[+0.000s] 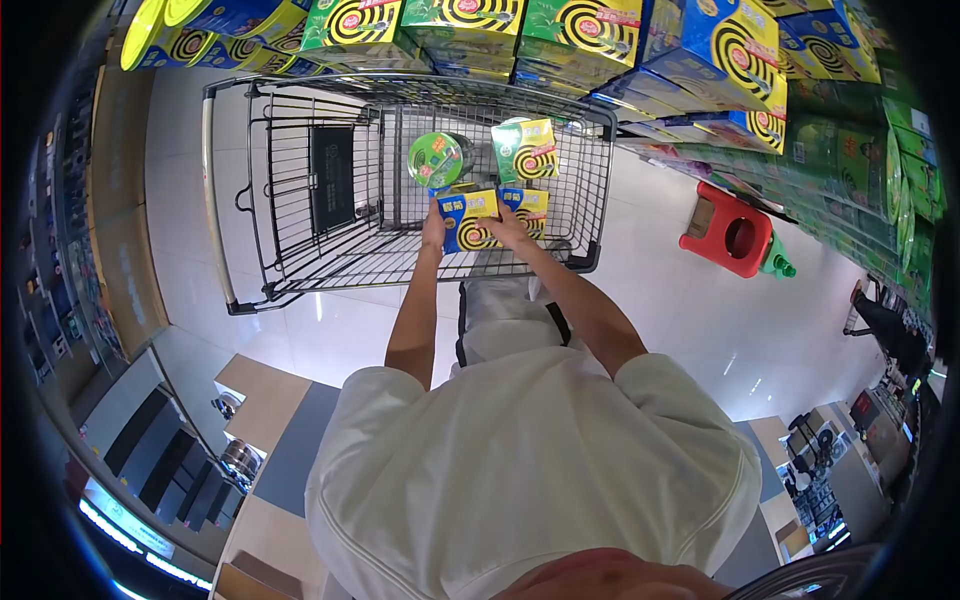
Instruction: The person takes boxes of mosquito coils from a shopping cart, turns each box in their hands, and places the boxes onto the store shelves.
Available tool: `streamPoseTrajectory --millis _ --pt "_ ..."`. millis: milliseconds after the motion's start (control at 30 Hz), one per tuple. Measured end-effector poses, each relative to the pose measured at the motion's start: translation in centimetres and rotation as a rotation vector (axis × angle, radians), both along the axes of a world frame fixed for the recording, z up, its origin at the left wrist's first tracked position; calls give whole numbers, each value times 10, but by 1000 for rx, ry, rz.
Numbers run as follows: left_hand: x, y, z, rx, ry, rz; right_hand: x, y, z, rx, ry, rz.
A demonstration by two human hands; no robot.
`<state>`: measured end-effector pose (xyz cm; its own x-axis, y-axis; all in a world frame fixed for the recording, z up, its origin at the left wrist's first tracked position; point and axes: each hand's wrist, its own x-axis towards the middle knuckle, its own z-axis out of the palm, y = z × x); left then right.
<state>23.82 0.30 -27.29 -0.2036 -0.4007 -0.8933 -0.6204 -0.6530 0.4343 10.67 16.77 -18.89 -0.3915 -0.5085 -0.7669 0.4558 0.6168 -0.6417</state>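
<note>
A blue and yellow mosquito coil box [468, 215] with a black spiral print is between my two hands, inside the shopping cart [285, 185]. My left hand [433, 230] grips its left side, and my right hand [509, 229] closes on its right side. Just right of it is a second blue and yellow box [533, 207], partly behind my right hand. Farther back in the basket stand a round tub with a green lid [435, 160] and a green and yellow box [525, 150]. Whether the held box touches the basket floor is hidden.
Stacked spiral-print boxes [580, 32] line the far side of the cart, continuing right as a blue and yellow stack [715, 60]. On the floor at right stands a red stool [735, 232] beside a green bottle [778, 260]. Shelving [120, 220] runs along the left.
</note>
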Motion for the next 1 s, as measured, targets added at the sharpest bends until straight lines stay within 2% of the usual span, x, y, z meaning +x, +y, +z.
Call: streamPoseTrajectory --millis 67,133,233,267,433,500,533,633,667,767,833,900,1000 --pt "-11 4 41 14 25 -6 4 6 -4 -60 9 -6" --pt "-30 16 122 -27 -102 3 4 11 0 -142 -8 -14" --pt "-28 25 159 -59 4 28 1 17 41 -229 -36 -53" --pt "-35 32 187 -55 39 61 -1 19 50 -186 14 -20" --pt "-48 51 212 -122 267 41 -20 45 99 -256 177 -65" --pt "-60 60 223 -156 416 24 -33 61 146 -259 229 -115" --pt "-66 68 235 -166 455 36 -37 69 145 -444 233 -187" --pt "-87 94 276 -317 480 12 -51 88 139 -501 456 -349" --pt "-91 99 281 -322 567 -36 -57 97 153 -505 529 -342" --pt "-108 132 340 -417 657 -52 -72 123 211 -635 570 -438" --pt "-115 146 358 -374 726 -43 -77 142 254 -694 583 -485" --pt "-122 159 375 -437 912 -120 -82 159 287 -757 595 -525" --pt "-124 185 413 -495 1050 -180 -88 180 330 -798 768 -674"
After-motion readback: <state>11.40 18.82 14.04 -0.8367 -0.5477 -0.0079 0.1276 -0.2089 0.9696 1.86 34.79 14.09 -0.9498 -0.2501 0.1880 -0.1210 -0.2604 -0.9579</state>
